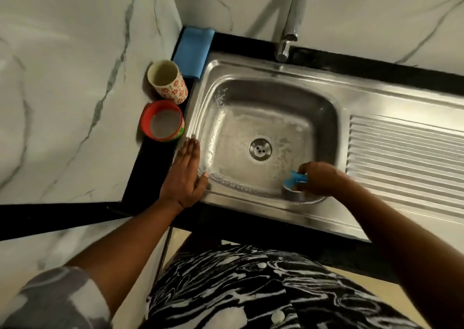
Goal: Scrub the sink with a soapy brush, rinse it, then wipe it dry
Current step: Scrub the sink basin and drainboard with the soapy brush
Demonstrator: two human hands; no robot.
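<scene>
The steel sink (251,82) has a wet, soapy basin with a round drain (260,149) in its middle. My right hand (320,180) grips a blue-handled brush (296,181) and holds it against the basin's near right corner. My left hand (187,175) lies flat with straight fingers on the sink's left rim, holding nothing. A folded blue cloth (192,51) lies on the counter at the sink's far left corner. The tap (288,27) stands behind the basin; no water is seen running from it.
A floral cup (167,82) and a red-rimmed tub (162,121) of pale soapy liquid stand left of the sink on the black counter. A ribbed drainboard (406,152) extends to the right. Marble wall panels close off the back and left.
</scene>
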